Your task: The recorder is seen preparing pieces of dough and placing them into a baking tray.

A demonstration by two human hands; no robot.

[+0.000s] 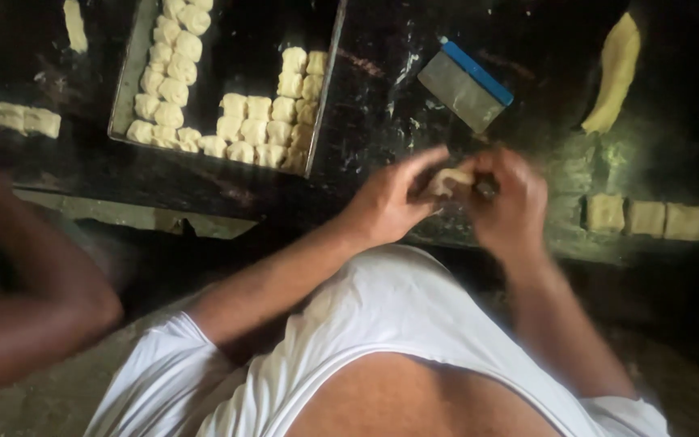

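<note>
My left hand (390,202) and my right hand (511,198) meet over the front edge of a dark worktop, both closed around one small pale dough piece (445,181). Only part of the dough shows between the fingers. Behind my hands lies a metal dough scraper with a blue handle (464,85). Further left stands a dark metal baking tray (127,77) holding several shaped dough pieces (260,121) in rows.
A row of cut dough squares (661,218) lies at the right on the worktop. A long dough strip (615,73) sits at the back right. More dough squares (10,117) lie at the far left. Another person's arm (34,307) reaches in at the lower left.
</note>
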